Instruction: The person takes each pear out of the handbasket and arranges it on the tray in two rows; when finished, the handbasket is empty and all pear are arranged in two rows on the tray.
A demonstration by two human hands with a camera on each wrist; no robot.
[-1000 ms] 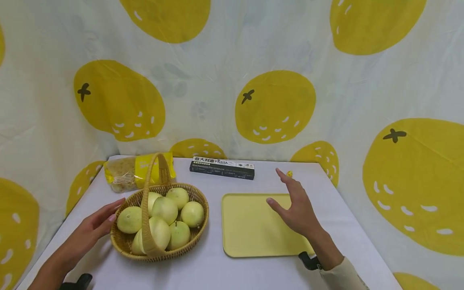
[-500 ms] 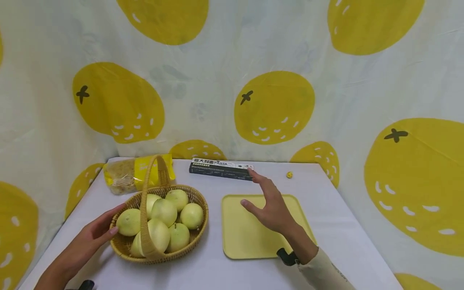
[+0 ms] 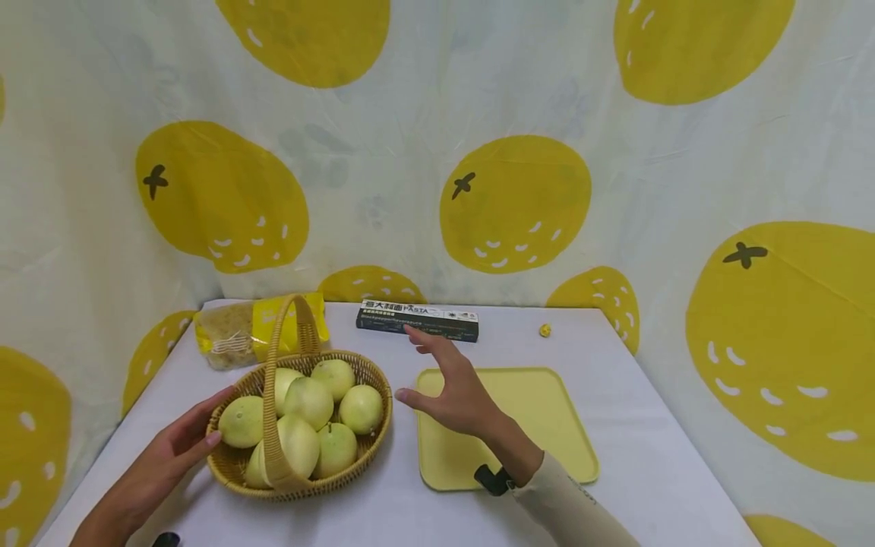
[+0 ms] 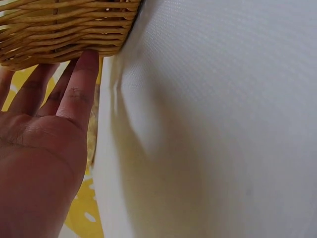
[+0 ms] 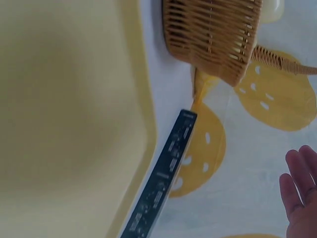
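Observation:
A woven basket (image 3: 328, 486) with a tall arched handle holds several round, pale green fruits (image 3: 310, 403). At its left side is my left hand (image 3: 164, 460), the fingertips touching the wicker near the rim. In the left wrist view, the extended fingers of that hand (image 4: 44, 139) meet the basket's woven wall (image 4: 74, 34). My right hand (image 3: 454, 391) hovers over the left part of a yellow tray (image 3: 540, 418), thumb and fingers spread and holding nothing. Its thumb tip is just short of the basket's right rim. The right wrist view catches only part of this hand (image 5: 304, 198).
Behind the basket lies a yellow bag (image 3: 232, 334) with a transparent part. A dark pasta box (image 3: 417, 320) lies at the back middle, and a small yellow item (image 3: 544, 330) at the back right. A fruit-printed curtain (image 3: 383, 190) encloses the white table.
My right hand has moved left across the tray toward the basket. My left hand has shifted slightly in against the basket's side, its thumb lower. The basket stays in place.

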